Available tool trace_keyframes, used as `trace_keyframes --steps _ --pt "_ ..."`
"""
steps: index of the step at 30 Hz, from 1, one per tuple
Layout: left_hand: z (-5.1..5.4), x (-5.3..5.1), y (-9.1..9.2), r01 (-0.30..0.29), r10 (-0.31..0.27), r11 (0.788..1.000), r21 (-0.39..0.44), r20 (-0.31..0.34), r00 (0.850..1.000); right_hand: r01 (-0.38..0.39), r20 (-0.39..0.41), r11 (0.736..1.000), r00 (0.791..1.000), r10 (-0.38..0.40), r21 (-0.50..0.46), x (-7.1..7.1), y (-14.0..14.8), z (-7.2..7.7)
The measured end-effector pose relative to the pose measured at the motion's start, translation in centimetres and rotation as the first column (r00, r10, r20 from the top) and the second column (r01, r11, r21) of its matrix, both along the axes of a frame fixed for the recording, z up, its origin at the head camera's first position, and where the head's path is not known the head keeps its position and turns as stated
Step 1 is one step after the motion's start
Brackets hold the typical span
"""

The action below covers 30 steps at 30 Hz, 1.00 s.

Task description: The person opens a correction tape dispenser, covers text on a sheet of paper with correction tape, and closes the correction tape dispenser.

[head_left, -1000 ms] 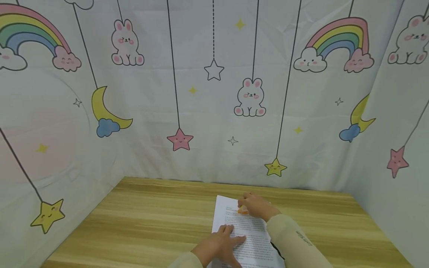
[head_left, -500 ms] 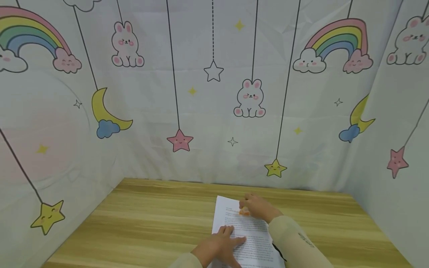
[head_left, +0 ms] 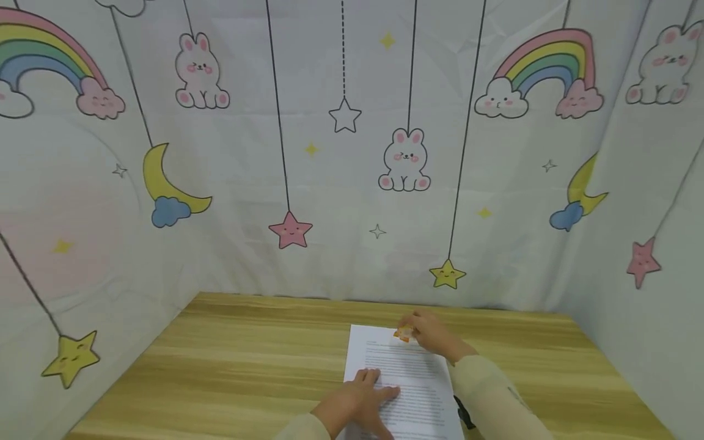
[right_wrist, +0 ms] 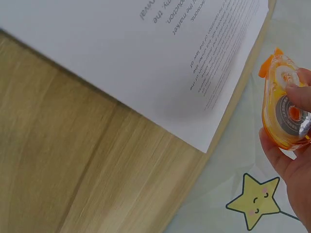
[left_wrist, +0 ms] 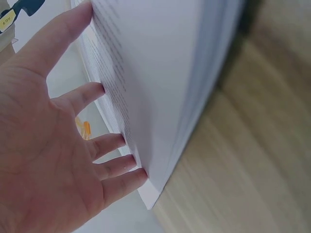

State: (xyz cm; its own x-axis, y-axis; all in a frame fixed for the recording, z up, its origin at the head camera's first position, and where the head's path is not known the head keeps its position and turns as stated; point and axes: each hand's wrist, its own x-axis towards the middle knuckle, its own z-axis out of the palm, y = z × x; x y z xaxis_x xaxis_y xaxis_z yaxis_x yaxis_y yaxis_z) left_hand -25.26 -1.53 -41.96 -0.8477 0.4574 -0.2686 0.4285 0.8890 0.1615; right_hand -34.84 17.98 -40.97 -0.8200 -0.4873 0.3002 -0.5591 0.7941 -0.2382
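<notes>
A stack of printed paper [head_left: 409, 379] lies on the wooden table. The left hand [head_left: 363, 400] rests on its left part with the fingers spread; in the left wrist view the fingertips of that hand [left_wrist: 53, 131] touch the printed top sheet. Near the sheet's far edge, the right hand [head_left: 431, 333] pinches an orange, transparent correction tape dispenser [head_left: 404, 333]. The right wrist view shows the dispenser [right_wrist: 286, 107] between the thumb and fingers of the right hand [right_wrist: 296, 165], its orange tip apart from the paper [right_wrist: 146, 73].
A black object [head_left: 464, 413], partly hidden by the right sleeve, lies at the paper's right edge. The wooden table [head_left: 247, 360] reaches back to a white cloth [head_left: 247, 256] printed with stars, rabbits and rainbows, which also hangs at both sides.
The right hand has moved slightly right and toward the far edge of the paper with the dispenser. The left hand stays on the paper. More of the black object shows.
</notes>
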Motion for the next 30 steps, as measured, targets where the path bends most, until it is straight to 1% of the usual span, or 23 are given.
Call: trace_keyframes --steps 4,7,10,13,16,20,23,25,27,30 --pt "0.4 0.1 -0.1 -0.01 0.01 1.0 -0.014 -0.005 1.0 -0.019 -0.036 0.999 0.999 0.021 0.034 0.2 0.5 0.1" --pt "0.5 0.0 0.0 -0.017 0.017 1.0 -0.024 0.001 1.0 -0.016 -0.063 0.998 0.998 0.02 0.063 0.4 0.8 0.0" --pt "0.6 0.0 0.1 -0.027 0.028 0.999 -0.042 0.006 1.0 0.009 -0.058 0.996 0.998 -0.004 0.089 0.5 0.9 0.0" --pt "0.6 -0.1 0.2 -0.038 0.038 0.997 -0.07 -0.002 0.999 0.028 -0.049 0.994 0.999 -0.023 0.104 0.8 1.0 0.0" --pt "0.6 -0.2 0.4 -0.04 0.038 0.995 -0.093 -0.02 0.999 0.013 -0.065 0.994 0.998 -0.006 0.108 1.1 1.2 0.0" --pt "0.6 -0.2 0.6 -0.034 0.03 0.993 -0.11 -0.041 0.999 -0.014 -0.13 0.992 0.991 0.031 0.128 1.2 1.6 -0.3" --pt "0.6 -0.2 0.7 -0.021 0.017 0.993 -0.114 -0.043 0.999 -0.029 -0.17 0.988 0.984 0.055 0.15 1.3 1.8 -0.5" --pt "0.6 -0.2 0.7 -0.003 -0.002 0.994 -0.112 -0.046 0.999 -0.031 -0.168 0.988 0.984 0.057 0.154 1.3 2.0 -0.7" --pt "0.6 -0.2 0.8 0.01 -0.015 0.995 -0.103 -0.047 0.999 -0.027 -0.15 0.989 0.987 0.049 0.147 1.4 2.1 -0.8" --pt "0.5 -0.4 0.9 0.008 -0.008 0.998 -0.058 -0.005 1.0 -0.011 -0.128 0.99 0.991 0.029 0.14 1.4 2.3 -1.1"
